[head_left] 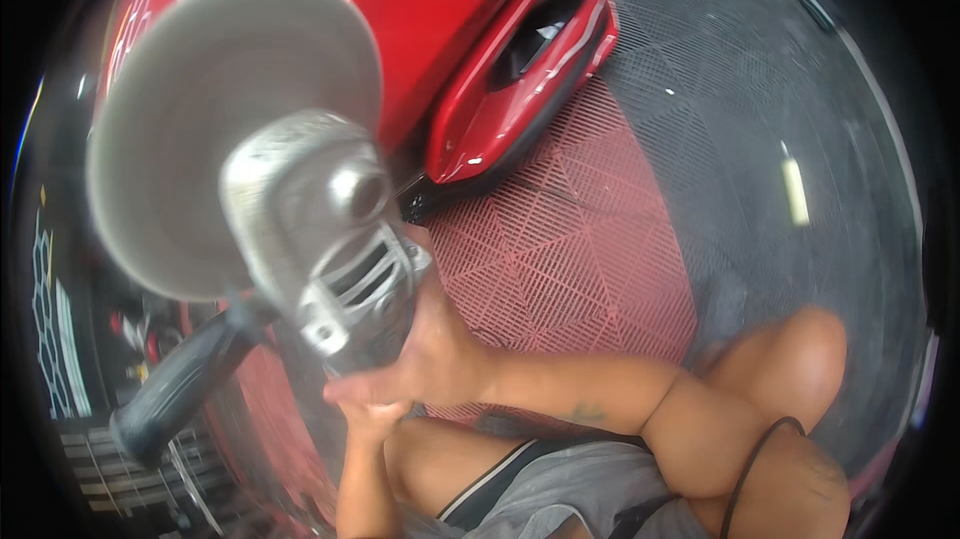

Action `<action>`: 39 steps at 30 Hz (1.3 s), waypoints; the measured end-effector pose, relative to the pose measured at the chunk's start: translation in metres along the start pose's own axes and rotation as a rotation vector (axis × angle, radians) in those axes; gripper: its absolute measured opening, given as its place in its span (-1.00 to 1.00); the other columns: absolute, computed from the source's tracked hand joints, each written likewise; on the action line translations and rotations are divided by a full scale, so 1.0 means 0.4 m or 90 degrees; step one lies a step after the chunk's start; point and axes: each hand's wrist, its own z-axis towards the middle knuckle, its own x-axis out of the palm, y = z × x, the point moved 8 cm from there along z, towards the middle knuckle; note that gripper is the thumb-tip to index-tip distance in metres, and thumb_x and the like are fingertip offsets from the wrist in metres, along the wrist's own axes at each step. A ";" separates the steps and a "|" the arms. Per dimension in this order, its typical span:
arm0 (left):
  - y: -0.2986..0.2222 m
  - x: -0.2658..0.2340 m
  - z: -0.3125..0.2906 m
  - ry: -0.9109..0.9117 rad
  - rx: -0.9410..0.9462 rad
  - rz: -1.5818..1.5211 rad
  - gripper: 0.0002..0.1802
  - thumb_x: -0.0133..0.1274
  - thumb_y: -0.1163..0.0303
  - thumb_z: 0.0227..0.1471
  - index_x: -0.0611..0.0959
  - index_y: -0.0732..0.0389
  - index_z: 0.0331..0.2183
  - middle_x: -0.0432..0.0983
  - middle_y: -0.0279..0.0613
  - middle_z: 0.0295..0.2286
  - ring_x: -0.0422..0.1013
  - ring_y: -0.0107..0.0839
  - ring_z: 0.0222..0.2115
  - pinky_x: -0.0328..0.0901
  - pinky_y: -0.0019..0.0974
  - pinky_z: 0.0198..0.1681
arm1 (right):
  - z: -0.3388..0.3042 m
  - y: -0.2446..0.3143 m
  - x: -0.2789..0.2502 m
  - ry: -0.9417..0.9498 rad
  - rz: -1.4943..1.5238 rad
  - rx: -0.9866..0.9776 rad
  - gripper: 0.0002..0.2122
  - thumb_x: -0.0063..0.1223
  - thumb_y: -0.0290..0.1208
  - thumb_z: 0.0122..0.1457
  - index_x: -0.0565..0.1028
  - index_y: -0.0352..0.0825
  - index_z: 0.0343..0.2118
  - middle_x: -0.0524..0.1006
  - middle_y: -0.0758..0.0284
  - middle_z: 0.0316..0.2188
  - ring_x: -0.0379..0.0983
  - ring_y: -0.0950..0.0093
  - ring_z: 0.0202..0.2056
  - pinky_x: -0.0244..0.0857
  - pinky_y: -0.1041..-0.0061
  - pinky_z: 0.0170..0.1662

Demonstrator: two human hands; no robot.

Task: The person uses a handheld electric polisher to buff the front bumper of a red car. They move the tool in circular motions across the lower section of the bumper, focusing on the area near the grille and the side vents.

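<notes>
A silver and dark polisher (300, 209) fills the left of the view, tilted up toward the upper left. Its large round pale pad (165, 139) looks smeared by motion or nearness. My right hand (435, 354) is closed around the dark body of the polisher, behind the vented metal head. Just below it, my left hand (375, 417) is partly hidden by the right one and the tool; its fingers do not show. No hand is on the black side handle (185, 394). Beyond the tool stands a red car (420, 59), apart from my hands.
Red grated floor tiles (560, 229) meet dark grey ones (670, 99) on the right. A pale narrow strip (795, 192), object or reflection, shows there. A black cord (745, 459) loops over my right arm. My bent knee (800, 349) rises at the lower right.
</notes>
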 end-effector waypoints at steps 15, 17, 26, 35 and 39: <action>-0.100 -0.104 0.110 0.324 -0.001 0.264 0.22 0.58 0.39 -0.08 0.29 0.39 0.50 0.75 0.16 0.07 0.69 -0.14 0.10 0.54 -0.06 0.23 | -0.207 -0.482 -0.004 -0.333 0.581 0.225 -0.42 0.54 -0.27 0.30 0.46 -0.17 0.30 0.61 0.37 0.14 0.55 0.39 0.19 0.42 0.10 0.36; -0.118 -0.104 0.111 0.321 -0.032 0.304 0.22 0.55 0.39 -0.09 0.29 0.37 0.51 0.76 0.18 0.04 0.71 -0.15 0.06 0.55 -0.08 0.21 | -0.208 -0.526 0.006 -0.325 0.631 0.244 -0.43 0.52 -0.23 0.32 0.46 -0.16 0.31 0.61 0.36 0.16 0.53 0.37 0.23 0.40 0.04 0.39; -0.080 -0.036 0.138 0.305 -0.043 0.342 0.26 0.64 0.33 -0.11 0.33 0.32 0.51 0.78 0.17 -0.01 0.75 -0.16 -0.02 0.58 -0.15 0.12 | -0.198 -0.627 -0.088 -0.328 0.620 0.265 -0.44 0.49 -0.19 0.35 0.45 -0.12 0.31 0.59 0.38 0.16 0.53 0.36 0.23 0.45 0.01 0.36; -0.033 0.255 0.274 0.269 0.048 0.195 0.26 0.66 0.28 -0.08 0.32 0.30 0.52 0.71 0.15 0.14 0.66 -0.19 0.15 0.50 -0.12 0.28 | -0.060 -0.465 -0.407 -0.418 0.375 0.093 -0.37 0.45 -0.20 0.35 0.39 -0.29 0.36 0.56 0.23 0.13 0.58 0.29 0.16 0.60 0.10 0.21; -0.087 0.443 0.348 0.247 0.084 0.159 0.27 0.66 0.26 -0.06 0.31 0.30 0.53 0.71 0.15 0.14 0.64 -0.21 0.16 0.49 -0.15 0.28 | 0.023 -0.377 -0.601 -0.394 0.371 0.095 -0.49 0.46 -0.20 0.33 0.53 -0.29 0.23 0.67 0.28 -0.06 0.70 0.33 -0.09 0.67 0.14 0.03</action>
